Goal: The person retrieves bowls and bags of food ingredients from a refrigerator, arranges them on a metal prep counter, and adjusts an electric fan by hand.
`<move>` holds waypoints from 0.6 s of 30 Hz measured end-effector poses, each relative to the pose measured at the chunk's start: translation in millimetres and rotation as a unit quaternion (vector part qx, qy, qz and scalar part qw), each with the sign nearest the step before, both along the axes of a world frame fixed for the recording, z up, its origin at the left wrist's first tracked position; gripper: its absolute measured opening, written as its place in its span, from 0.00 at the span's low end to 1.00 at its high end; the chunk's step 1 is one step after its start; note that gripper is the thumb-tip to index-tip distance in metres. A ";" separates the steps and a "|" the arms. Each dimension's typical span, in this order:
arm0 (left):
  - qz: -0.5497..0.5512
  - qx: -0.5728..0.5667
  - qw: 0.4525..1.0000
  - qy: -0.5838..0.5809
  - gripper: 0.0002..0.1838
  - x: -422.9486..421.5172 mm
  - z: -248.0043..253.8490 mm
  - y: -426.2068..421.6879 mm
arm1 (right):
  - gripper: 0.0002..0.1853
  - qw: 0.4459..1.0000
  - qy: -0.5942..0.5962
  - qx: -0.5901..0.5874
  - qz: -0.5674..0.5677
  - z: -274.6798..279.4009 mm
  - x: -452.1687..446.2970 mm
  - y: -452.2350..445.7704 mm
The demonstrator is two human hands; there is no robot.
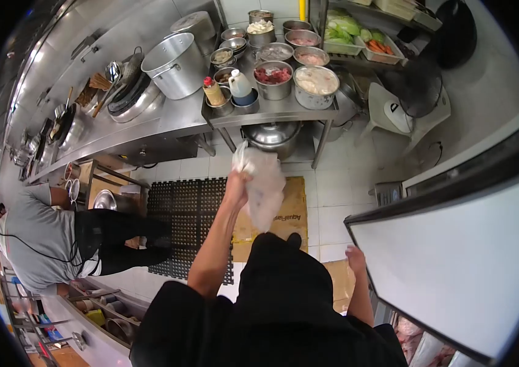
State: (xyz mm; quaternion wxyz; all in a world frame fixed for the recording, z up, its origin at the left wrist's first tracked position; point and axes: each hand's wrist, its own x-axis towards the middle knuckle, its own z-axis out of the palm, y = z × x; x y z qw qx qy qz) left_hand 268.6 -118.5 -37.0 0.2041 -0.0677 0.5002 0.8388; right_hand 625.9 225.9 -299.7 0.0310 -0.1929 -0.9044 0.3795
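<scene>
My left hand [238,188] is closed round the gathered top of a whitish, translucent plastic bag [264,192]. The bag hangs in front of me over the floor, with something pale and blurred inside. To the right, my right hand [355,260] is at the edge of a white door [449,257] that stands open. Its fingers look curled in; I cannot tell whether they grip the door's edge. Beneath the door, packs of pinkish food [409,336] partly show.
A steel table [253,119] ahead carries several metal pots of ingredients. A large aluminium pot [177,67] stands on the counter to its left. A person [45,238] bends at the left beside a black rubber mat [186,214]. Flattened cardboard [293,202] covers part of the floor; a plastic stool [437,113] stands right.
</scene>
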 end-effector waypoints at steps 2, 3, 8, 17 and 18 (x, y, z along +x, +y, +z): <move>-0.014 0.059 0.998 0.004 0.13 -42.8 37.7 38.0 | 0.14 0.972 -0.029 -0.203 -0.119 69.6 -84.0 -6.8; -0.014 0.066 0.998 0.008 0.13 -70.7 40.6 54.8 | 0.16 0.970 -0.026 -0.207 -0.126 94.9 -115.3 -4.3; 0.063 0.049 0.997 0.008 0.03 -219.2 3.3 134.6 | 0.16 0.978 0.028 -0.166 -0.125 130.9 -185.9 -6.6; 0.139 -0.037 0.990 0.003 0.03 -351.0 -38.1 227.9 | 0.19 0.942 -0.152 -0.138 -0.264 114.5 -123.2 -50.1; 0.137 -0.043 0.990 -0.004 0.04 -358.5 -40.4 232.5 | 0.19 0.944 -0.145 -0.131 -0.266 109.7 -121.2 -54.6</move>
